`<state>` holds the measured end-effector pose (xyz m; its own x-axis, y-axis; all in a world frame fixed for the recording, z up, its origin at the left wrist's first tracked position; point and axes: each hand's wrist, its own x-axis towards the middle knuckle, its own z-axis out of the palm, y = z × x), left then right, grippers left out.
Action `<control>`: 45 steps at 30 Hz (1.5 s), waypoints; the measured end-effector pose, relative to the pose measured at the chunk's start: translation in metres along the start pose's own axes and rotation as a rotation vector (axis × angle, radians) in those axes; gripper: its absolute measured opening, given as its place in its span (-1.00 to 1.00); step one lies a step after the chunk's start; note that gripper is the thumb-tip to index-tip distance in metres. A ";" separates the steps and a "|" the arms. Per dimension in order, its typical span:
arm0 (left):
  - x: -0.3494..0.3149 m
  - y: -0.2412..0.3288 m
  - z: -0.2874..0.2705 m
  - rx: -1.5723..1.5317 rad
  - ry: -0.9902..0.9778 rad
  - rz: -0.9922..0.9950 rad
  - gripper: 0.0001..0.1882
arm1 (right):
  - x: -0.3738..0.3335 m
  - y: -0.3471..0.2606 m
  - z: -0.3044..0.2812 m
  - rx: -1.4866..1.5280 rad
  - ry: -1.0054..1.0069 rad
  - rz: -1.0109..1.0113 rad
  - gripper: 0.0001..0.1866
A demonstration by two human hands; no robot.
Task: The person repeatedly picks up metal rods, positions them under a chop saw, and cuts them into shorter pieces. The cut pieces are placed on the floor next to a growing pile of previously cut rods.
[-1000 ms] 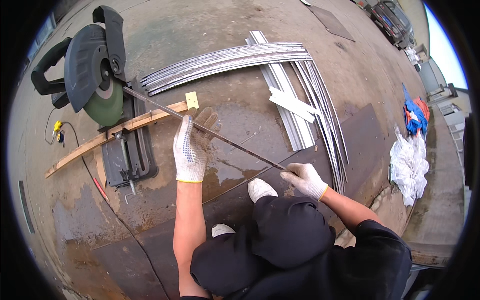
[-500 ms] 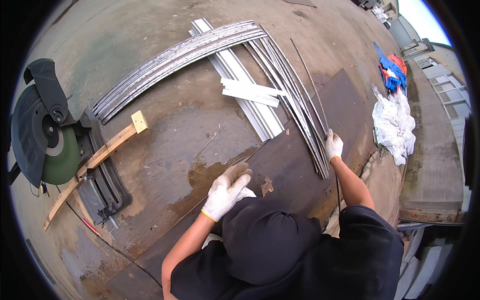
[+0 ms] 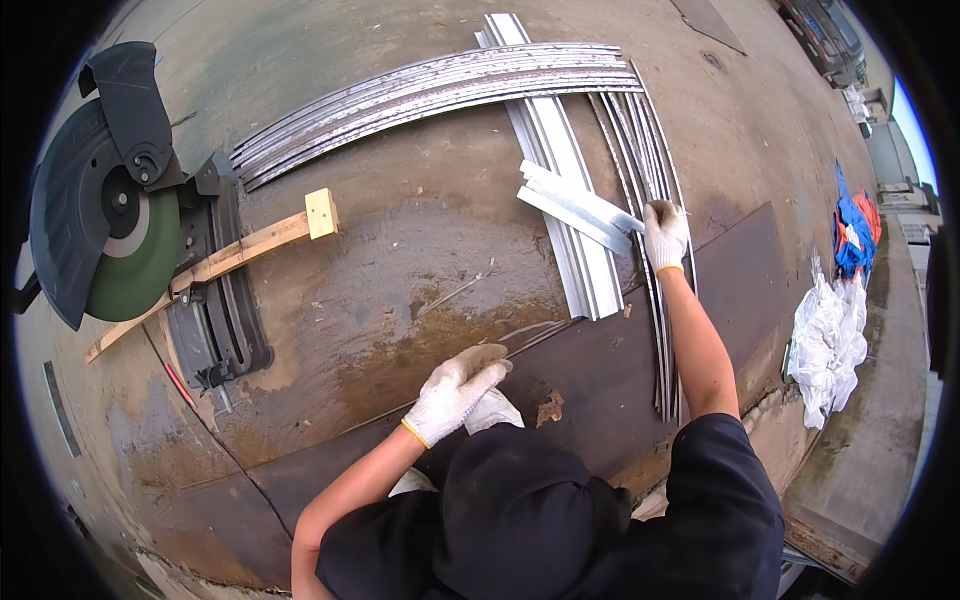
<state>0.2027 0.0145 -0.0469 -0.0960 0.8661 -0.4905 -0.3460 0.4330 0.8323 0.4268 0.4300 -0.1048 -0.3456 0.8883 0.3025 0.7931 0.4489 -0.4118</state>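
Wide metal channel [image 3: 560, 150] as landmark: a broad stretch of wet ground lies left of it, reaching to the saw [image 3: 75, 200], and the edge of a dark sheet [image 3: 740, 265] passes just below its near end. The thin strips [image 3: 637, 130] lie right of the channel, running lengthwise beneath the right hand [image 3: 666, 236]. That hand's gloved fingers are curled at the strips; whether they pinch one, I cannot tell. The left hand [image 3: 455, 393], below and left of the channel, has its fingers loosely bent, with thumb slightly apart and nothing visible between them. Counted: one saw, one wooden bar [image 3: 245, 250] and one yellow block [image 3: 322, 214], all left of the channel; two short pale pieces [image 3: 580, 208] across it. The thin strips overlap too closely to count.
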 end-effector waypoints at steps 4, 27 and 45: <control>0.007 -0.001 -0.001 -0.005 0.017 -0.024 -0.54 | 0.088 -0.128 0.072 -0.005 -0.171 -0.422 -0.84; -0.019 0.006 -0.031 0.157 0.225 0.072 -0.49 | 0.126 -0.264 0.135 -0.408 -0.520 -0.751 -0.75; -0.040 0.053 -0.099 -0.890 0.606 0.489 -0.61 | -0.202 -0.223 -0.147 0.379 -0.838 0.105 -0.83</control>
<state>0.0957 -0.0217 -0.0088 -0.7427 0.5284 -0.4114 -0.6550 -0.4453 0.6105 0.3936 0.1365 0.0519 -0.6485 0.6400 -0.4120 0.6746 0.2325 -0.7006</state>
